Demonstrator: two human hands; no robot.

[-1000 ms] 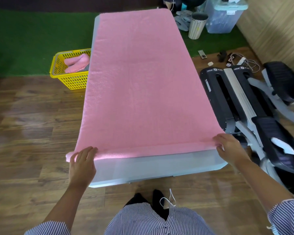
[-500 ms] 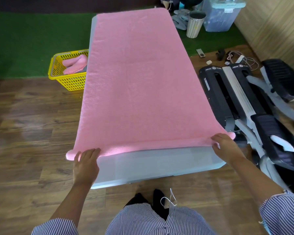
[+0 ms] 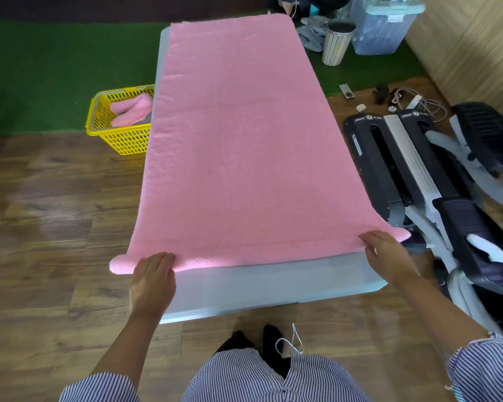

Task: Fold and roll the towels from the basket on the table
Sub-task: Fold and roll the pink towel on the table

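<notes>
A long pink towel (image 3: 238,146) lies flat along the white table (image 3: 273,282), covering nearly its whole length. Its near end is turned into a thin roll that overhangs both table sides. My left hand (image 3: 153,278) presses on the left end of that roll with straight fingers. My right hand (image 3: 385,252) rests flat on the right end of the roll. A yellow basket (image 3: 119,137) stands on the floor left of the table, with rolled pink towels (image 3: 129,111) inside.
A black and grey exercise machine (image 3: 418,181) stands close along the table's right side. A striped bin (image 3: 337,43) and a clear storage box (image 3: 385,24) sit at the far right. Cables and small devices (image 3: 401,98) lie on the wooden floor.
The rolled near edge of the towel has moved a little further up the table and grown slightly thicker, with both hands following it forward.
</notes>
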